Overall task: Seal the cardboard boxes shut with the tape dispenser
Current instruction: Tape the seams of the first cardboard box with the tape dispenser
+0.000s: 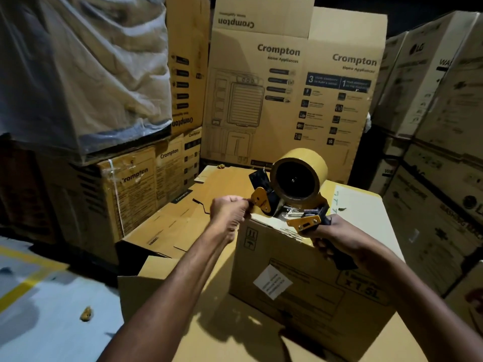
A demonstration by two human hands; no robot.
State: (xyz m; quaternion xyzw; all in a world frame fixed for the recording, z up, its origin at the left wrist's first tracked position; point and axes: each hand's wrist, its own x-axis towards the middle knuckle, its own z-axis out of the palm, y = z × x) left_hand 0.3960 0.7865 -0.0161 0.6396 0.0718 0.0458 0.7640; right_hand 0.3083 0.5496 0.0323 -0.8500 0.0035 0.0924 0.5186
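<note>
Stacked Crompton cartons (287,82) fill the background. Right hand (337,239) grips the tape dispenser (298,184) by its handle above the cardboard box (300,270); left hand (230,210) pinches the dispenser's front end.

Cannot tell whether the left hand (228,209) pinches a tape end or only touches the front of the tape dispenser (295,194); blurred there. Cannot see most of the black handle (345,259), buried in the right hand (337,239). Cannot make out the top seam of the cardboard box (300,270) behind the dispenser. Cannot read the small print on the white label (272,282) or the feature lines on the tall Crompton carton (287,87). Cannot identify the small brown scrap (86,313) on the floor (39,296). Cut off at the right edge: the LG cartons (444,100). Cut off at top and left: the plastic-wrapped load (78,61), contents blurred behind film.
</note>
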